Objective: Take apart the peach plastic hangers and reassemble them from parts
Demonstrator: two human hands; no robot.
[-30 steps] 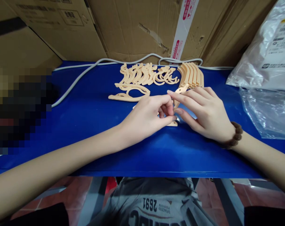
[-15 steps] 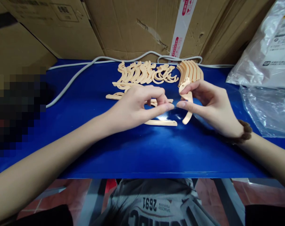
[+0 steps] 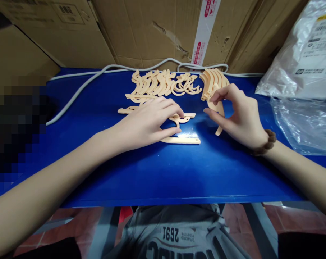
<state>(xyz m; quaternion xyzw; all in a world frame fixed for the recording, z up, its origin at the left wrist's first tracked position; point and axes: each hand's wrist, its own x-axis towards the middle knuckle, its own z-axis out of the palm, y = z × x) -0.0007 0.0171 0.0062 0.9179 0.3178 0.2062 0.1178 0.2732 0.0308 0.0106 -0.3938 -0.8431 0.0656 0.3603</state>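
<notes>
The right hand (image 3: 239,117) pinches a curved piece (image 3: 219,107) in front of the stacked strips (image 3: 214,77); left of them, the left hand (image 3: 150,121), grip unclear, partly covers pale pieces (image 3: 184,140).

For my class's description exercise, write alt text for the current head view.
A bare right hand pinches a curved beige piece at a glossy blue table; the left hand partly covers slender beige pieces. Brown cardboard stands behind.

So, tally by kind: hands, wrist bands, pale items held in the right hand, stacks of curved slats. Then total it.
Hands: 2 (left hand, right hand)
Wrist band: 1
Pale item in the right hand: 1
Stack of curved slats: 1
Total: 5
The other pale pieces overlap too much to count.
</notes>
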